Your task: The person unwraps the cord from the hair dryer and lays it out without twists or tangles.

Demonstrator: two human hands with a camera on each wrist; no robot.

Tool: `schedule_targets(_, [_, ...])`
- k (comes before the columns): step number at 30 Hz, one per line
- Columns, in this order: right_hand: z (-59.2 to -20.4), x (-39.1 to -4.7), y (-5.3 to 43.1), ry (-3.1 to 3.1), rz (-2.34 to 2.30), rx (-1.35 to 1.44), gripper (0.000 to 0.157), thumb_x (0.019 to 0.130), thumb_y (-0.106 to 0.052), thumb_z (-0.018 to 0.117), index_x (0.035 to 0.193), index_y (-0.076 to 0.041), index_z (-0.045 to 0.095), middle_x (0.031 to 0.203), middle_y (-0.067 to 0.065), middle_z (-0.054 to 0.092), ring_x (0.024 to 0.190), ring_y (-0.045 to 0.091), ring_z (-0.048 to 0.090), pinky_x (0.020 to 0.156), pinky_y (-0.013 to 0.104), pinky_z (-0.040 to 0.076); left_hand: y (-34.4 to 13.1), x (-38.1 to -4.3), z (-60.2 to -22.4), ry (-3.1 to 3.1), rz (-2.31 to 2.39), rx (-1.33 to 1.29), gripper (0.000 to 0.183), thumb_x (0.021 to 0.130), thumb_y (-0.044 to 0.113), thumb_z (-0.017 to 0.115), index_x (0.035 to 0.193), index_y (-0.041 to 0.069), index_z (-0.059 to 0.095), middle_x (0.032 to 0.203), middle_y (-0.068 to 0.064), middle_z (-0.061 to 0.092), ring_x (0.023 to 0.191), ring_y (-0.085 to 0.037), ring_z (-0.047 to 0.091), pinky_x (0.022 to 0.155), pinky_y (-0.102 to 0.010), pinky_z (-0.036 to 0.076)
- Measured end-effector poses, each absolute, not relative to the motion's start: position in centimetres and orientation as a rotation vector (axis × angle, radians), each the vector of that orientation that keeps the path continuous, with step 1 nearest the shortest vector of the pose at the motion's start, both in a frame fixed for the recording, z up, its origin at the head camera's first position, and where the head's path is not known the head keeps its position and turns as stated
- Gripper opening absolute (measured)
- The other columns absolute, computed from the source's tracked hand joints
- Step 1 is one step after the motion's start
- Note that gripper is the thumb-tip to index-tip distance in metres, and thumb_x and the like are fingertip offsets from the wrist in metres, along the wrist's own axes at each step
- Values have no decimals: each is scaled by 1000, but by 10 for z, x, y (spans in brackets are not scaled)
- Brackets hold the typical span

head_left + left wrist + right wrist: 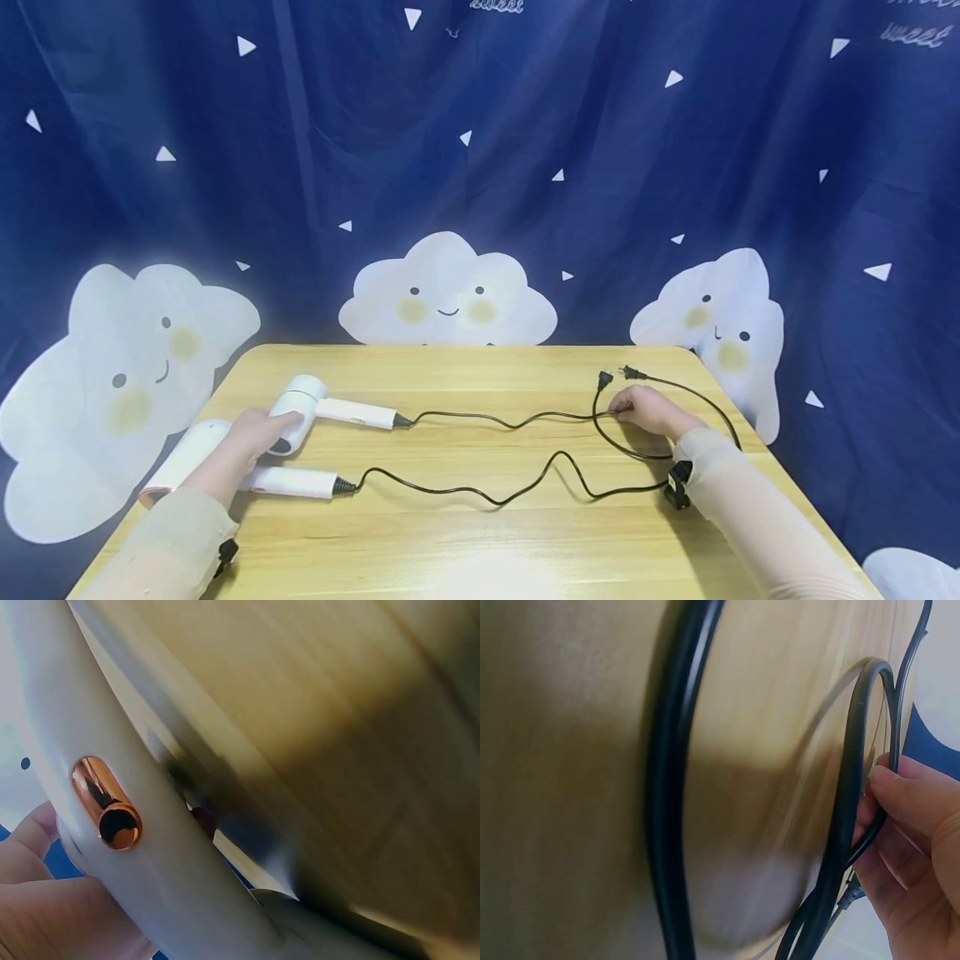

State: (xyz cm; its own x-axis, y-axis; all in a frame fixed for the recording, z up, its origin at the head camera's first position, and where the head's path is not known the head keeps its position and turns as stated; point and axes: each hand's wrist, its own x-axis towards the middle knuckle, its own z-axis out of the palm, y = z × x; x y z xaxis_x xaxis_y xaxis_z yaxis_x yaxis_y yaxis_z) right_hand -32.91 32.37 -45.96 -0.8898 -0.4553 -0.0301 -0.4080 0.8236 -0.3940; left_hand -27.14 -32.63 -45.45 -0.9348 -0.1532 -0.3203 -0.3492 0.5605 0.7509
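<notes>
Two white hair dryers lie on the wooden table at the left, their handles pointing right. My left hand grips the head of the farther hair dryer, reaching across the nearer hair dryer. In the left wrist view, a white handle with a copper-coloured switch crosses close to the camera, with the thumb and a finger behind it. At the right, my right hand pinches the farther dryer's black cord between thumb and fingertips. The cord loops around that hand, and its plug lies just beyond.
The nearer dryer's cord runs in waves across the table and passes under the right wrist. A second plug lies at the back right. Behind the table hangs a blue curtain with clouds.
</notes>
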Motion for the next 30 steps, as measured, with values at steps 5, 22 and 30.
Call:
schedule_targets(5, [-457, -325, 326, 2888, -574, -689, 13, 86, 4, 71, 97, -2, 76, 93, 7, 74, 92, 30, 69, 84, 48, 55, -324, -271, -453, 2587, 1304, -413, 83, 97, 45, 55, 135, -25, 33, 128, -38, 43, 109, -44, 49, 100, -57, 42])
schedule_targets(22, [-459, -312, 347, 2926, -583, -628, 19, 80, 6, 76, 98, 2, 74, 93, 11, 73, 88, 30, 69, 79, 47, 56, -326, -271, -450, 2568, 1258, -378, 86, 97, 44, 54, 138, -26, 26, 133, -41, 38, 116, -48, 46, 106, -59, 37])
schedule_targets(30, [-462, -309, 353, 2961, -536, -613, 12, 81, 5, 75, 90, -3, 73, 86, 4, 70, 82, 24, 66, 76, 44, 56, -327, -271, -450, 2581, 1259, -354, 86, 96, 43, 57, 137, -27, 27, 133, -41, 38, 114, -47, 46, 106, -59, 36])
